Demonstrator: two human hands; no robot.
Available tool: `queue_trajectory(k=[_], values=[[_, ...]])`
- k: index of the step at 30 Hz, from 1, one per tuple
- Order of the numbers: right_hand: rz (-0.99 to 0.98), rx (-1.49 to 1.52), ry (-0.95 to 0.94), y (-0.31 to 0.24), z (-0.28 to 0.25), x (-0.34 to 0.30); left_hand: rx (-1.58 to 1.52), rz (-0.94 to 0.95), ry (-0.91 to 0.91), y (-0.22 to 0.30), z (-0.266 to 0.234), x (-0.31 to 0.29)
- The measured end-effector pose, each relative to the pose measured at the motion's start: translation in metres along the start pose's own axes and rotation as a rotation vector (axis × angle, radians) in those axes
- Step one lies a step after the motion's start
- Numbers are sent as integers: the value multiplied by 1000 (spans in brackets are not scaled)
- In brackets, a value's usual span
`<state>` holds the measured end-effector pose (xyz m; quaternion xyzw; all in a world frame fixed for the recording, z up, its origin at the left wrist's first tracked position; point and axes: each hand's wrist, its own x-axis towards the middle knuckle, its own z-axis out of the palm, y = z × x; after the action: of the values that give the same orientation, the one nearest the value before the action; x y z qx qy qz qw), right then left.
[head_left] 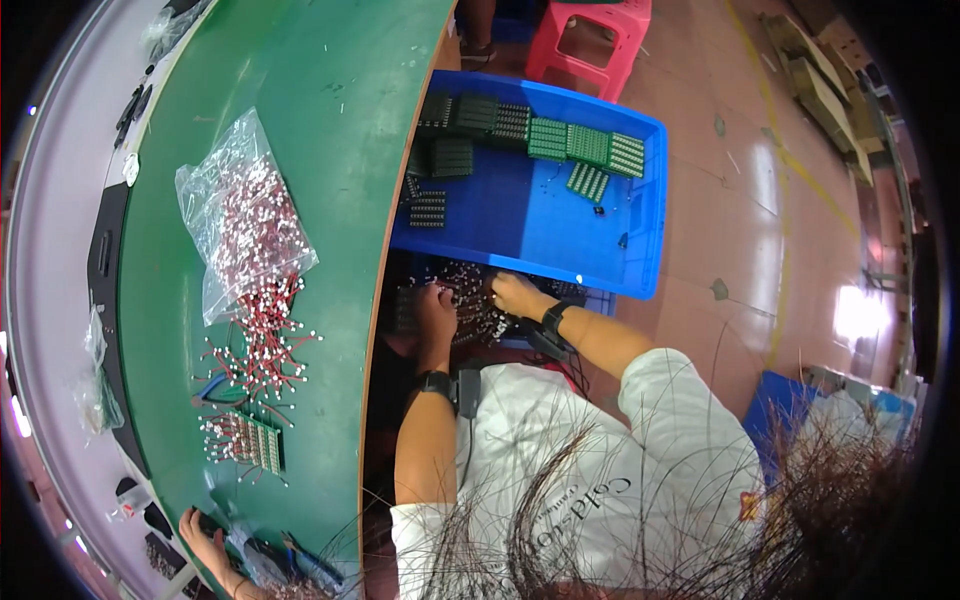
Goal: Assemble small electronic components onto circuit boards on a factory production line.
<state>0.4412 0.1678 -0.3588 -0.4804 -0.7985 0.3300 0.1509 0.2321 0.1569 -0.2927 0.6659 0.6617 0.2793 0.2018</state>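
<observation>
Below the table's right edge, my left hand point(437, 312) is closed at the left side of a mass of thin wires with white connectors point(468, 290). My right hand point(516, 295) is closed at the right side of the same wires, its fingertips close to the connectors. What either hand grips is too small to make out. Dark circuit boards point(404, 310) lie by my left hand, partly in shadow. Both wrists wear dark bands. Just beyond my hands stands a blue bin point(540, 250) with stacks of black and green circuit boards point(587, 143) along its far side.
To the left is a green table point(330, 200) with a plastic bag of wired connectors point(255, 215), loose red wires point(270, 340), a wired board point(262, 443) and pliers point(210, 390). Another person's hand point(205, 545) rests there. A pink stool point(590, 45) stands beyond the bin.
</observation>
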Motion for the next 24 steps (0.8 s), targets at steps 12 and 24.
queue_trajectory(k=[12,24], values=[[73,349,281,-14,-39,-78,12,-188,-197,-14,29,23],[375,-151,-265,-9,-9,-129,-42,-335,-241,-20,20,26]])
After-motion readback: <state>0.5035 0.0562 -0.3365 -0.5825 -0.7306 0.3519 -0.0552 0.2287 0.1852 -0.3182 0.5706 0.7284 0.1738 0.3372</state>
